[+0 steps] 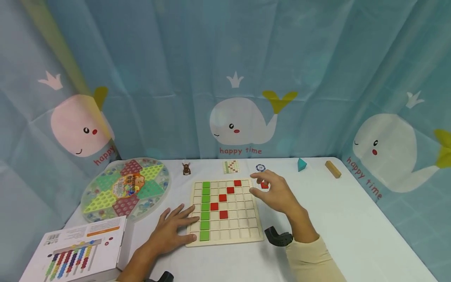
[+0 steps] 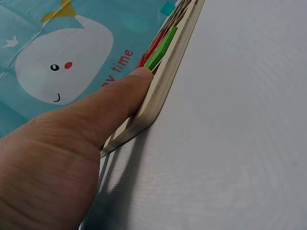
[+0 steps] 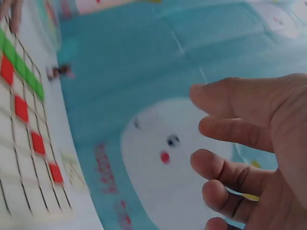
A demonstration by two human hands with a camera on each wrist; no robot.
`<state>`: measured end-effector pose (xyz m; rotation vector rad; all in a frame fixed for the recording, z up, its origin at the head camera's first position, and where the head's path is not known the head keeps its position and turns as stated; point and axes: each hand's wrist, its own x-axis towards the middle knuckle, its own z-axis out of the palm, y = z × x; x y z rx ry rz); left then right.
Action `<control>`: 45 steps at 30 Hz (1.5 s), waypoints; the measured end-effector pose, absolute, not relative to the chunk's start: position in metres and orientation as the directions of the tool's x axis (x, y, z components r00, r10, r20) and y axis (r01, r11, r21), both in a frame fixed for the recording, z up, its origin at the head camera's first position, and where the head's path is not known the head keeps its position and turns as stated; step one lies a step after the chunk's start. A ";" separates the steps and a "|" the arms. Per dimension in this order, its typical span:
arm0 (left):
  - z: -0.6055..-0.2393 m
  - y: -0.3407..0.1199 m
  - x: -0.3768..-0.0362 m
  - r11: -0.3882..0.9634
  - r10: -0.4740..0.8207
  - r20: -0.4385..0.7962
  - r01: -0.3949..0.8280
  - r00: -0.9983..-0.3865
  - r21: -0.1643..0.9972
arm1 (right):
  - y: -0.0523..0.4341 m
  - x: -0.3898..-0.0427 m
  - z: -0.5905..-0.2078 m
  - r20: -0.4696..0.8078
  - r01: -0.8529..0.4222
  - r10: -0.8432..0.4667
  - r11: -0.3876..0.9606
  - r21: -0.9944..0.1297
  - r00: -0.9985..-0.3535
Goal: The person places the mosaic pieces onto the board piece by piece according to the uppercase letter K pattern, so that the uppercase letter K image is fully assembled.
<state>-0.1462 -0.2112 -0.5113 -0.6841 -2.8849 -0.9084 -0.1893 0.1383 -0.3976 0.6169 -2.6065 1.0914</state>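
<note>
A wooden grid board (image 1: 243, 223) lies mid-table, holding a column of green tiles (image 1: 205, 207) and a diagonal of red tiles (image 1: 222, 197). My left hand (image 1: 176, 226) lies flat with straight fingers on the board's left edge. In the left wrist view its thumb (image 2: 110, 110) presses against the board's side (image 2: 168, 81). My right hand (image 1: 269, 192) hovers just past the board's upper right corner, fingers loosely curled over a loose red tile (image 1: 264, 185) on the table. The right wrist view shows the right hand (image 3: 240, 143) holding nothing, with the board (image 3: 9, 158) at the left.
A round Chinese checkers board (image 1: 125, 188) and a printed box (image 1: 81, 250) sit at the left. Along the back stand a small brown figure (image 1: 186, 169), a pattern card (image 1: 231, 167), a blue chip (image 1: 260, 168), a teal pyramid (image 1: 301, 164) and a wooden block (image 1: 332, 169).
</note>
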 end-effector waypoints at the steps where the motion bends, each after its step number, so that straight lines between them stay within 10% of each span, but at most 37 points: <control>1: -0.511 -0.211 -0.146 0.734 0.398 0.169 0.424 -0.902 0.531 | 0.144 -0.191 -0.397 0.379 -0.455 -0.264 0.642 -0.617 -0.887; 23: -0.511 -0.210 -0.146 0.728 0.392 0.172 0.419 -0.904 0.543 | 0.206 -0.239 -0.479 -0.059 0.016 -0.025 0.800 -0.600 -0.998; 45: -0.509 -0.209 -0.145 0.719 0.395 0.188 0.430 -0.899 0.546 | 0.210 -0.219 -0.434 0.109 -0.119 -0.066 0.774 -0.622 -0.992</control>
